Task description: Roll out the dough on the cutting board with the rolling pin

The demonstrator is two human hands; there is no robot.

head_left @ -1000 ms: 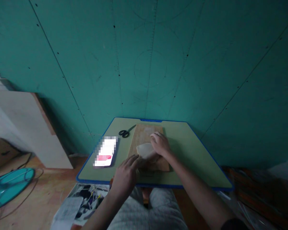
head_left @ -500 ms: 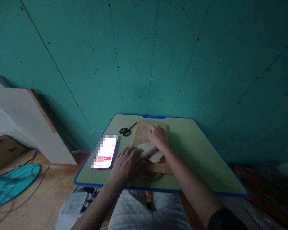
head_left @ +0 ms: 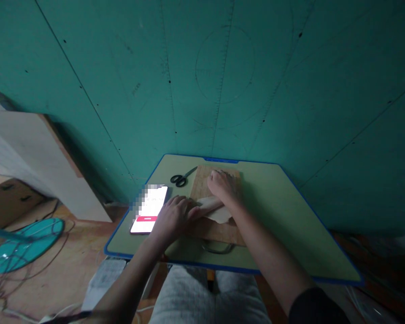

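A pale rolling pin (head_left: pixel 209 206) lies slantwise across a thin sheet of whitish dough (head_left: pixel 220 216) on a wooden board (head_left: pixel 218 233). My left hand (head_left: pixel 175 216) rests over the pin's near left end, its thumb along the top and its fingers bent over the board's left edge. Farther off, my right hand (head_left: pixel 222 183) is curled over the other end, which it hides. Part of the dough is covered by the pin and my right forearm.
Black-handled scissors (head_left: pixel 182 178) lie left of the board, blades toward it. A lit phone (head_left: pixel 148 216) is close beside my left hand. The metal handle (head_left: pixel 218 249) sticks out at the board's near edge. Behind the blue-edged table (head_left: pixel 280 216) stands a green wall (head_left: pixel 121 90).
The pin and my left hand have shifted slightly away from me over the dough. My left thumb now lies on top of the pin. The whole view has tilted a little.
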